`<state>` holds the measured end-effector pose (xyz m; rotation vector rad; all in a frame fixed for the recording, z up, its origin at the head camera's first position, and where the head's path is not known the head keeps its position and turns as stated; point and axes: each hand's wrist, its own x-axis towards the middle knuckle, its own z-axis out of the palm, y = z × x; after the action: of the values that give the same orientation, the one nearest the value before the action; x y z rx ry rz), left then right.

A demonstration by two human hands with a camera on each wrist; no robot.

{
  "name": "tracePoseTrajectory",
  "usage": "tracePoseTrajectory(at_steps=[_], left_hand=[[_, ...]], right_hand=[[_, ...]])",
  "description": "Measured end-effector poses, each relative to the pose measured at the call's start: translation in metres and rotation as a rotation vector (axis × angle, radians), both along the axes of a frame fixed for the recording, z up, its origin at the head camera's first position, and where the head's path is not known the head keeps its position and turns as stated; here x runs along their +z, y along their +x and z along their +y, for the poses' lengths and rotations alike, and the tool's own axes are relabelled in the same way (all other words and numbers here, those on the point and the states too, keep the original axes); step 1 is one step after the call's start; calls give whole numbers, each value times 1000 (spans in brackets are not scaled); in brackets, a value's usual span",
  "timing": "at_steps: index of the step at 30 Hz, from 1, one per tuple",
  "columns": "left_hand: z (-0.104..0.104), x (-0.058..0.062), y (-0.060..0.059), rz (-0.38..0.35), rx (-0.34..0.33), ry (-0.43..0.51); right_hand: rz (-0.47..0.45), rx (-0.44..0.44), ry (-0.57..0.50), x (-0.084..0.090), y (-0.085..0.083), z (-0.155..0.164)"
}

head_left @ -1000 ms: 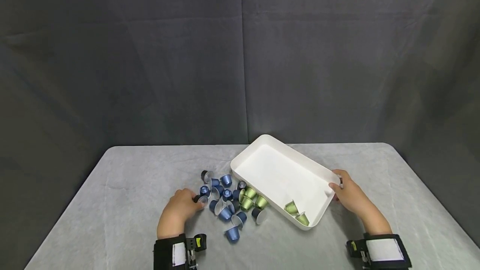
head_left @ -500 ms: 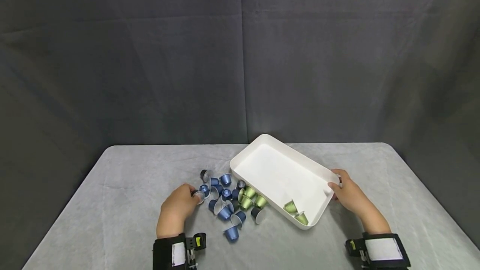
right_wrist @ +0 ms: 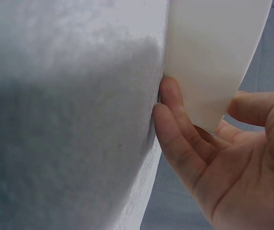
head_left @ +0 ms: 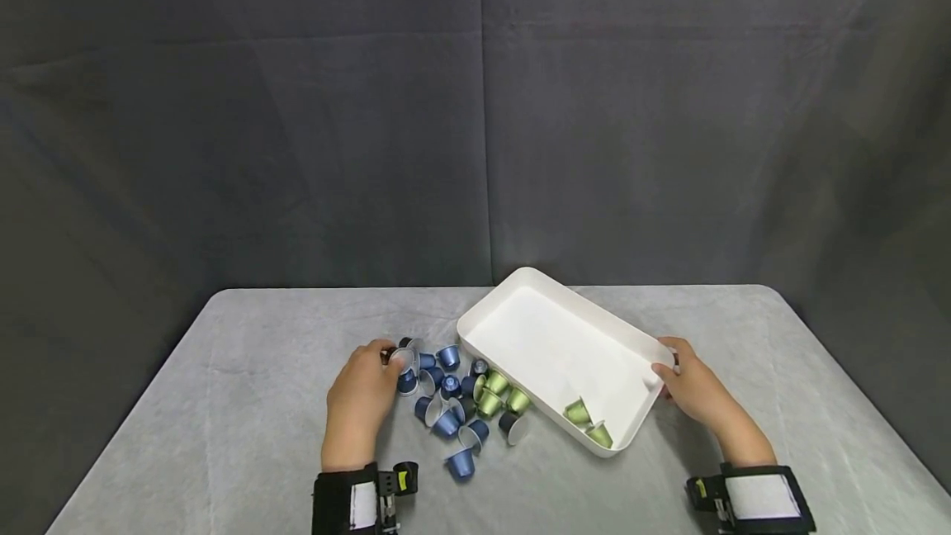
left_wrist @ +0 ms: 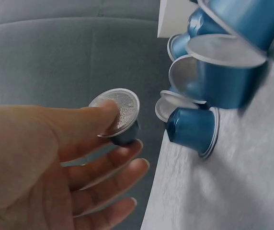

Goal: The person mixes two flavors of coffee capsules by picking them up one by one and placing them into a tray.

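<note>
Grey-clothed table (head_left: 223,436) (dark backdrop (head_left: 297,106))

Studio setup: dark backdrop (head_left: 297,147), draped table (head_left: 223,436)

Even, soft overhead light; head view sharp, wrist views partly blurred

The white rectangular plastic tray (head_left: 520,337) is brightest, nearly blown out; the grey cloth-covered table (head_left: 245,436) carries faint shadows; the blue foil-lidded coffee capsules (left_wrist: 223,72) glare and blur close up; the dark backdrop curtain (head_left: 297,106) stays dim
</note>
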<state>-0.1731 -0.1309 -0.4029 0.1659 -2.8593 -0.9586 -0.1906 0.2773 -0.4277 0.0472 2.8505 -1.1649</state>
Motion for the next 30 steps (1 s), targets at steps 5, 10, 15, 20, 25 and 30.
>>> tracePoseTrajectory(at_steps=[5, 10, 15, 20, 25, 30], left_hand=[[8, 0, -2, 34, -2, 3], [17, 1, -4, 71, -27, 0], [27, 0, -6, 86, -60, 3], [36, -2, -6, 104, -89, 3], [46, -1, -5, 123, -109, 6], [59, 1, -3, 142, -138, -15]], right_hand=[[1, 2, -1, -1, 1, 0], [-2, 5, 6, -1, 2, 0], [-2, 5, 6, 0, 2, 0], [0, 15, -4, 0, 1, 0], [-4, 9, 1, -1, 1, 0], [-7, 5, 6, -1, 1, 1]])
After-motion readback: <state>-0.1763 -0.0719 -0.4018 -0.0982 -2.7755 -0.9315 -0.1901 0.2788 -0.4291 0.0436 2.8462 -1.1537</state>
